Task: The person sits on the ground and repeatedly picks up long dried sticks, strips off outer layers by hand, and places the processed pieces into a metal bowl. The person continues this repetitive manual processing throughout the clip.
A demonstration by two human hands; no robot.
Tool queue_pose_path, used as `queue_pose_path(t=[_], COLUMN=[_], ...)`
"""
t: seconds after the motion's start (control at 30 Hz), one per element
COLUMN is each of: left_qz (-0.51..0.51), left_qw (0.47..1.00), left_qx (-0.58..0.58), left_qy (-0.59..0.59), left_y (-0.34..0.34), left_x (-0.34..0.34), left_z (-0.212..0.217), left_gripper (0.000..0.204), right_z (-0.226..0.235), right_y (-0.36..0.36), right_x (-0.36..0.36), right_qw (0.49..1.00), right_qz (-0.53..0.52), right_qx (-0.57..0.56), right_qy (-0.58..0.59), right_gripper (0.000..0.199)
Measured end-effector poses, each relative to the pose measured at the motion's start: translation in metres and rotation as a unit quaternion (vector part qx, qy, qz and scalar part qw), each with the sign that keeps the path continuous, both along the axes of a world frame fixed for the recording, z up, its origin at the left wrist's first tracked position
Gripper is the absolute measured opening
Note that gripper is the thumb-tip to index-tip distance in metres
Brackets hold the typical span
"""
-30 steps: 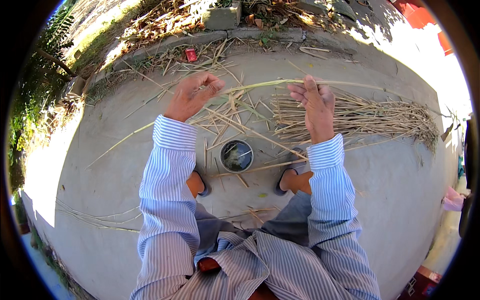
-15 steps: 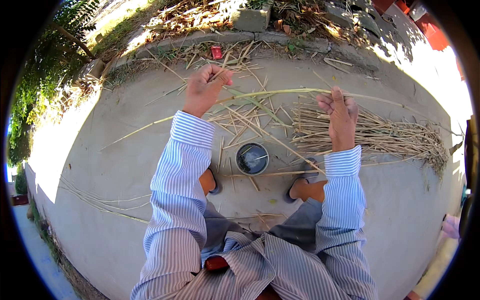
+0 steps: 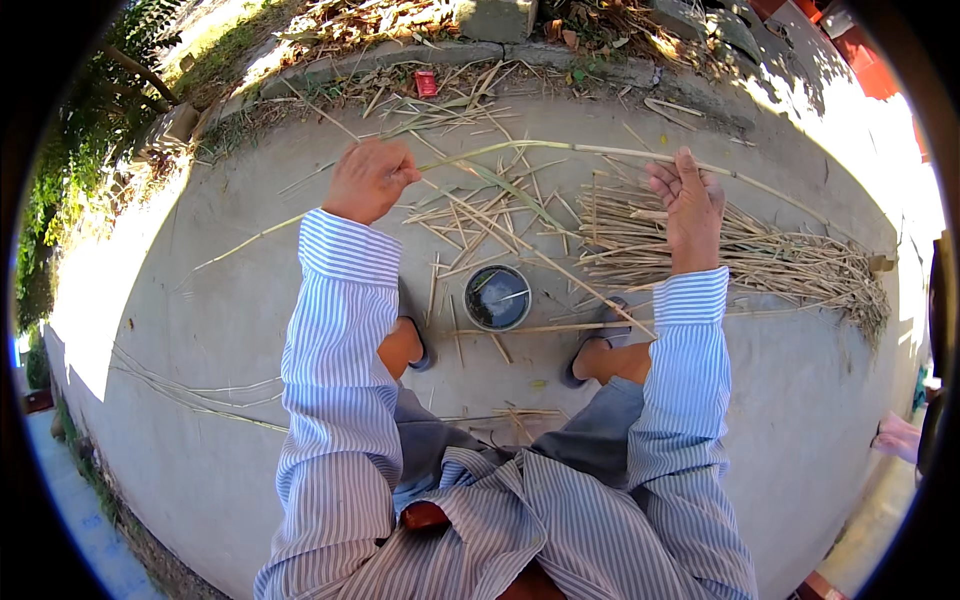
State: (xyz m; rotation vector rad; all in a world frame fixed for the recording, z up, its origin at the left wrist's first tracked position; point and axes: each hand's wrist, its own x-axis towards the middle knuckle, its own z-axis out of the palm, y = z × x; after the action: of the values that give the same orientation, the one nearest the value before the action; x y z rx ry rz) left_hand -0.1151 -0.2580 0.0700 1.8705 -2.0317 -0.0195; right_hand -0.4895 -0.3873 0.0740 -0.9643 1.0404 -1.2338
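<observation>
Yellowish stalk (image 3: pixel 545 144) arches through the curled left hand (image 3: pixel 370 180) and the loosely pinching right hand (image 3: pixel 692 205).

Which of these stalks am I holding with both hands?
The long, thin yellow-green stalk, arching between your left hand and right hand; the other stalks, mostly tan, lie on grey ground.

"What does the left hand (image 3: pixel 368 182) hide?"
"It covers a part of the long stalk (image 3: pixel 545 144)."
"And the grey block (image 3: pixel 497 20)?"
"The upper edge cuts it. The marks on the red packet (image 3: pixel 426 84) are too small for reading."
</observation>
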Motion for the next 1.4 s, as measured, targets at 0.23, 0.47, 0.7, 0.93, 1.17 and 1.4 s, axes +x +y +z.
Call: queue_pose_path(t=[0.23,0.47,0.7,0.93,1.17,1.4], left_qz=[-0.106,-0.077,-0.037,0.000,-0.035,-0.071], left_qw=[0.970,0.942,0.976,0.968,0.993,0.971], left_qx=[-0.159,0.021,0.123,0.169,-0.095,-0.069], left_qy=[0.147,0.327,0.178,0.186,0.065,0.219], left_y=[-0.022,-0.020,0.000,0.026,-0.011,-0.019], left_x=[-0.074,-0.077,-0.047,-0.014,-0.090,-0.115], left_z=[0.006,0.015,0.019,-0.001,0.015,0.014], left_gripper=[0.022,0.021,0.018,0.016,0.022,0.015], right_z=[-0.004,0.003,0.006,0.001,0.005,0.017], right_y=[0.023,0.010,-0.008,-0.001,-0.002,-0.014], right_x=[0.047,0.027,-0.002,0.017,0.025,0.011], right_qw=[0.990,0.994,0.997,0.994,0.991,0.980], right_qz=[0.071,0.078,0.047,0.093,0.104,0.187], right_qx=[0.047,0.034,0.050,0.063,0.032,0.012], right_qy=[-0.113,-0.069,0.016,-0.003,-0.080,-0.066], right_gripper=[0.032,0.036,0.034,0.032,0.032,0.030])
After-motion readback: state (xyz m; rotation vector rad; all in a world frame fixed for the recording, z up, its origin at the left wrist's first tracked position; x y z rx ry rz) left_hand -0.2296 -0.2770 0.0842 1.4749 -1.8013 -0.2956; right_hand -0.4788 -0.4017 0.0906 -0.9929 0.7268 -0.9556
